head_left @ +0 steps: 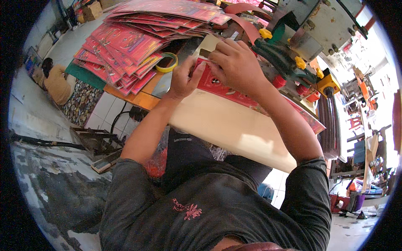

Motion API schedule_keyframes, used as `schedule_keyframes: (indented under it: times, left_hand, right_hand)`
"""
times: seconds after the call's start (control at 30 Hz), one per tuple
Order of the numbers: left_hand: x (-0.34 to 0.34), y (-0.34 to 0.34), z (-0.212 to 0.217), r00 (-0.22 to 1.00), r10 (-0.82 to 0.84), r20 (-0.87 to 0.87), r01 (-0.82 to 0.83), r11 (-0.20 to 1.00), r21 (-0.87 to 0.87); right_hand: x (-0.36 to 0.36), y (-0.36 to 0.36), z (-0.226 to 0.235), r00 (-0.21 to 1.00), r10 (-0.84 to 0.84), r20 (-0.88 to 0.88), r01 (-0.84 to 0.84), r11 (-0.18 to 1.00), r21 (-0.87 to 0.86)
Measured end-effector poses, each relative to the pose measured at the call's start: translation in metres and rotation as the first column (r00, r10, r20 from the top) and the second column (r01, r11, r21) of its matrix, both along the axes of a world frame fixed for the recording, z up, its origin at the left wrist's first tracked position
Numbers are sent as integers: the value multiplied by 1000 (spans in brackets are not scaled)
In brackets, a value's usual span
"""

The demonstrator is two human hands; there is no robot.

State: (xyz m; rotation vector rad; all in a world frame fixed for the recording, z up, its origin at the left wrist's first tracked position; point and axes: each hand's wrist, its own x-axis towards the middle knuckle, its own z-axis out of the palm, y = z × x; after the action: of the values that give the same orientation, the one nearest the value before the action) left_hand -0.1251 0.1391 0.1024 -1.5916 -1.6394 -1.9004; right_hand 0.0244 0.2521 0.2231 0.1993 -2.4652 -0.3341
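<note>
A red printed sheet point(211, 83) lies on the cream board in front of me, its far end between my two hands. My left hand point(184, 78) is closed at the sheet's left edge, with the thumb along that edge. Over the sheet's far end my right hand point(236, 67) curls its fingers, thumb pointing toward the left hand. Its fingertips are partly hidden, so what they pinch cannot be made out. The cream board point(217, 117) reaches from the table toward my lap. A yellow tape roll point(171, 67) sits just left of my left hand.
Stacks of red printed sheets point(121, 46) cover the table's left side. Metal machinery point(318, 29) with yellow knobs point(300, 62) stands at the far right. A yellow box with a black knob point(328, 85) sits beside it. Another person point(58, 85) is low on the floor at left.
</note>
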Motion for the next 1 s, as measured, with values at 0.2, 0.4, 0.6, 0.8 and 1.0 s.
schedule_keyframes:
  times: [0.2,0.4,0.6,0.8,1.0]
  left_hand:
    - [1,3,1,1000,-10,20,10,1000,0]
    - [1,1,2,1000,6,18,-5,1000,-20]
    - [2,1,4,999,29,-13,-29,1000,-2]
    - [-2,1,1,999,40,-22,-40,998,-37]
    - [-1,0,3,999,41,-22,-42,998,-56]
  right_hand:
    - [-4,2,0,1000,2,12,-2,999,-38]
    - [-5,3,15,996,62,58,-67,994,90]
    - [-7,10,14,996,27,91,-38,991,127]
    - [-15,10,14,990,-8,139,3,999,41]
    - [-27,13,10,994,73,82,-79,994,72]
